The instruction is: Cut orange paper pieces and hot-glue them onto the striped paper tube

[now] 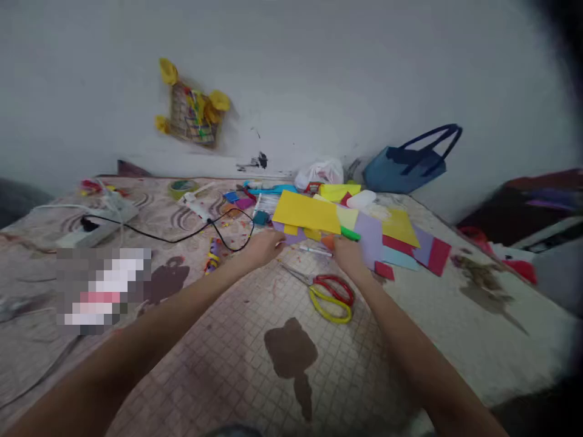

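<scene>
Yellow paper sheet [307,212]: lies flat on top of a loose heap of coloured paper, far side of the patterned mat [218,364], close to the wall.
- Judged thin, very light and floppy. It creases easily and would slide on the sheets under it.
- Best taken at a free edge or corner between thumb and fingers. The near edge is the exposed one.

Left hand [266,246]: fingers curled at the sheet's near left corner, among small yellow scraps. Too blurred to tell if it has hold of anything.

Right hand [348,252]: at the near right of the heap, knuckles up. A green marker [350,233] shows just above it. Held or only lying there, I cannot tell.

Around the hands:
- Purple sheet [368,240] just right of the marker; red and blue pieces beyond it.
- White pen [316,250] between the hands.
- Red-and-yellow scissors [330,294] nearer the person, untouched.

Further out:
- Black cable [182,233] running left.
- Tape roll [182,187].
- Blue bag [410,161] against the wall.
</scene>
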A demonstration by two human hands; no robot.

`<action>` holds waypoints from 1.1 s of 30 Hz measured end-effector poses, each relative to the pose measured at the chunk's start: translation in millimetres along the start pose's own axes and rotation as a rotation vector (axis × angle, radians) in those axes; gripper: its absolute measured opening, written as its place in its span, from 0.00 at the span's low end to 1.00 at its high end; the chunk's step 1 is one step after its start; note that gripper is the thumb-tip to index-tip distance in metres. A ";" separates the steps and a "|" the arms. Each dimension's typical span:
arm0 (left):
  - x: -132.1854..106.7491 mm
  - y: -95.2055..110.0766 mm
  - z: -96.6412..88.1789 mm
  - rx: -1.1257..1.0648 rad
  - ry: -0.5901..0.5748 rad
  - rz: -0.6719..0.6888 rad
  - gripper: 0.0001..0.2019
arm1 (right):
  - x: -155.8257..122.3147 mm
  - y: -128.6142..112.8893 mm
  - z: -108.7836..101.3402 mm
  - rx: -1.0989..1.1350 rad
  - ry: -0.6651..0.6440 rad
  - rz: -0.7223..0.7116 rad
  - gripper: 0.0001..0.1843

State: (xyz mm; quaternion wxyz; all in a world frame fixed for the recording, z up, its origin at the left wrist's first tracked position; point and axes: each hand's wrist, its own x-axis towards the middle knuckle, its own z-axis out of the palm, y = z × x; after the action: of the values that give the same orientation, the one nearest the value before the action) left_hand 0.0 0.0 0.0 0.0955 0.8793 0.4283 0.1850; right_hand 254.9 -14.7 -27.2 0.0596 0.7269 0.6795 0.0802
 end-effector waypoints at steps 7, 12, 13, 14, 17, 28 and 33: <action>-22.9 -5.9 -7.8 -0.018 0.030 -0.020 0.10 | 2.1 1.1 -11.5 0.014 0.028 -0.044 0.13; -38.7 6.9 -5.9 -0.069 0.037 0.010 0.11 | 7.1 -6.7 -17.1 0.009 0.078 -0.110 0.11; -43.4 10.4 -4.5 -0.080 0.034 0.013 0.11 | 9.2 -11.4 -17.7 0.010 0.097 -0.135 0.11; -48.2 14.1 -3.0 -0.089 0.029 0.014 0.11 | 12.1 -17.4 -18.0 0.013 0.118 -0.169 0.12; -62.3 25.3 1.1 -0.112 0.012 0.024 0.11 | 24.9 -40.9 -17.3 0.024 0.154 -0.314 0.13; -105.6 33.7 0.6 -0.270 -0.029 0.032 0.11 | 65.0 -70.7 -7.9 -0.010 0.128 -0.562 0.17; -113.6 26.0 -0.4 -0.286 -0.020 -0.010 0.11 | 54.3 -70.7 -14.5 0.033 0.151 -0.580 0.14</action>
State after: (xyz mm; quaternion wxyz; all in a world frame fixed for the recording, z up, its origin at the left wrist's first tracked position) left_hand -45.7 -105.6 -18.9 0.2250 0.8565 0.4010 0.2347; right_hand 186.3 44.0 -24.9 0.0175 0.4953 0.8625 0.1025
